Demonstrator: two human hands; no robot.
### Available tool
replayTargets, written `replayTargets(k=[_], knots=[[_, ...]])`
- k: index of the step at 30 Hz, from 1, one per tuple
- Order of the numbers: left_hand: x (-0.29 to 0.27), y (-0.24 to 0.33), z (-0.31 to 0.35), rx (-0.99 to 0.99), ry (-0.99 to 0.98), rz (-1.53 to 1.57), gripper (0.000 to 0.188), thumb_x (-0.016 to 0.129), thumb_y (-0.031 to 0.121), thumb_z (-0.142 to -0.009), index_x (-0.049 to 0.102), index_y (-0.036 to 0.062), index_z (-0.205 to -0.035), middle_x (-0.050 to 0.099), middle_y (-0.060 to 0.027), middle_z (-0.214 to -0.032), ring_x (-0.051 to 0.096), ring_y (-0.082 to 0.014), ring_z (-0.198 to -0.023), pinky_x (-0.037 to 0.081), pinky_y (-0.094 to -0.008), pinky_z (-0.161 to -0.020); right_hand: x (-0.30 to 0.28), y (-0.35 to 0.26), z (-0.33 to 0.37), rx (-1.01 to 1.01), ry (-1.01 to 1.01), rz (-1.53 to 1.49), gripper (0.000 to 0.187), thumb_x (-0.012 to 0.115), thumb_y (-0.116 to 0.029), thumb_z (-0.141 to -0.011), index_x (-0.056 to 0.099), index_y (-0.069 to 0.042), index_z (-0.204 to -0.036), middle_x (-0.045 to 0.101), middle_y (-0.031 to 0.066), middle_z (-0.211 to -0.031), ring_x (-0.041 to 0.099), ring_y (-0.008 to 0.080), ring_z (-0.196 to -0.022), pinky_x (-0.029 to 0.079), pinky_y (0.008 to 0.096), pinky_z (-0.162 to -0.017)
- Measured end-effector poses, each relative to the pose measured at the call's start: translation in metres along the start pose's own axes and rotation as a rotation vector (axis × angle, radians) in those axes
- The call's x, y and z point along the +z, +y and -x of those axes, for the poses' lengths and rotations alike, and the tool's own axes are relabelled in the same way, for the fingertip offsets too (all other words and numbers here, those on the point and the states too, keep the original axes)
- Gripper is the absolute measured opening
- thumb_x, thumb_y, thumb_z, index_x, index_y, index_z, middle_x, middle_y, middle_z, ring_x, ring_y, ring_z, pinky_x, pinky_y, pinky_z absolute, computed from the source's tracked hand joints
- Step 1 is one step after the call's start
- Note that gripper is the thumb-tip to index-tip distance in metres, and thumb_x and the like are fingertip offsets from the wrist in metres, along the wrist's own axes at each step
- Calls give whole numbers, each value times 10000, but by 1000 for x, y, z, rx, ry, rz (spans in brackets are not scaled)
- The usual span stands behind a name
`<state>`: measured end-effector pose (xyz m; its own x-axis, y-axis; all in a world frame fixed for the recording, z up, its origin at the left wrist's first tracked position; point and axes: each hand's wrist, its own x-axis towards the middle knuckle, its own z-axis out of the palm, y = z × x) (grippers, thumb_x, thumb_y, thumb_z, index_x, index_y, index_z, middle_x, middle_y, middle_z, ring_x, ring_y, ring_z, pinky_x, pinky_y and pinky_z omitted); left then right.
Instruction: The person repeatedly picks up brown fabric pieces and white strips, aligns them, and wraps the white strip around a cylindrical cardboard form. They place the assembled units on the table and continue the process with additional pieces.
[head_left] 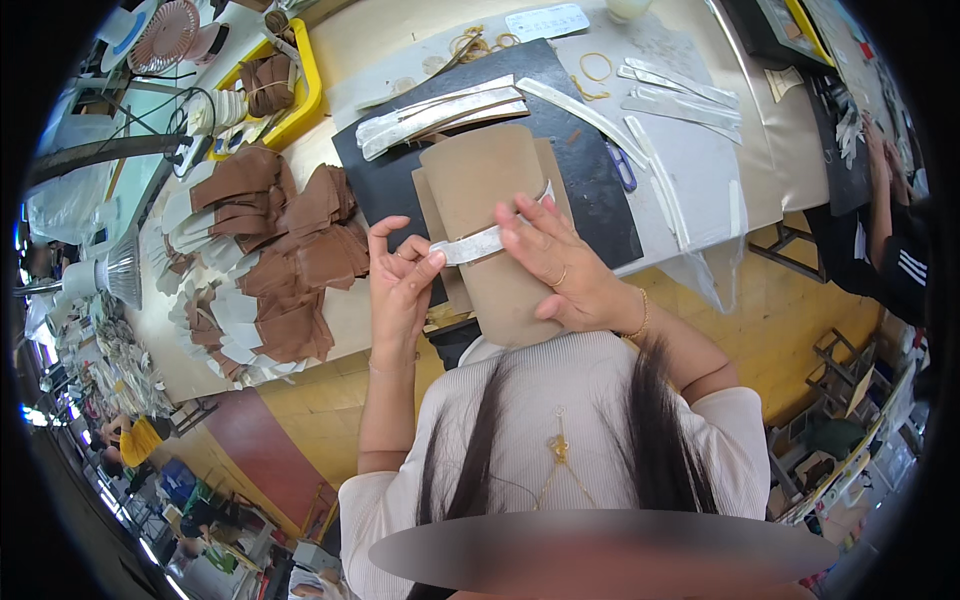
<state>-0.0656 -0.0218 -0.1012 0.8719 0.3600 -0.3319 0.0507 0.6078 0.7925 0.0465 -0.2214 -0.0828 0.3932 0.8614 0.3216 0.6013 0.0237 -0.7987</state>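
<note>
A tan, curved sheet piece (478, 165) stands in front of me at the table's near edge, with further tan pieces behind it. Across it runs a narrow white strip (468, 248). My left hand (402, 285) pinches the strip's left end between thumb and index finger, its other fingers raised. With fingers stretched out, my right hand (555, 262) lies over the strip's right part and presses it against the tan piece. The hand hides part of the strip, though a short bit of its right end shows beyond the fingers.
Under the work lies a black mat (610, 220), bearing a pile of pale strips (440, 115) and a blue-handled tool (622, 168). Stacked brown and white pieces (300, 255) are at left, near a yellow tray (312, 75). More strips (690, 100) lie right; another person's hands (880, 160) are far right.
</note>
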Motion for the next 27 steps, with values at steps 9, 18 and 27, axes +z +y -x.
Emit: replayTargets(k=[9, 18, 27], knots=[[2, 2, -2, -15, -14, -48, 566, 644, -69, -790, 346, 65, -1253, 561, -24, -782, 550, -92, -779, 434, -214, -741, 25, 17, 20, 352, 298, -442, 783, 295, -549, -944, 43, -20, -1464, 118, 163, -1526, 147, 299, -1404, 141, 321, -1112], [22, 92, -13, -12, -214, -482, 261, 698, 36, -781, 631, -16, -1028, 648, -49, -894, 607, -103, -818, 492, -225, -755, -35, 45, -6, 459, 428, 14, 405, 511, -160, -934, 460, -25, -1313, 533, 158, -1284, 518, 269, -1176, 390, 335, -983], [22, 97, -83, 379, -124, -372, 212, 646, 106, -844, 627, -1, -1027, 633, -45, -909, 601, -103, -800, 482, -236, -770, -46, 116, -62, 379, 172, 897, 338, 682, -197, -803, 641, -26, -1091, 574, 160, -1078, 531, 310, -1039, 413, 389, -913]])
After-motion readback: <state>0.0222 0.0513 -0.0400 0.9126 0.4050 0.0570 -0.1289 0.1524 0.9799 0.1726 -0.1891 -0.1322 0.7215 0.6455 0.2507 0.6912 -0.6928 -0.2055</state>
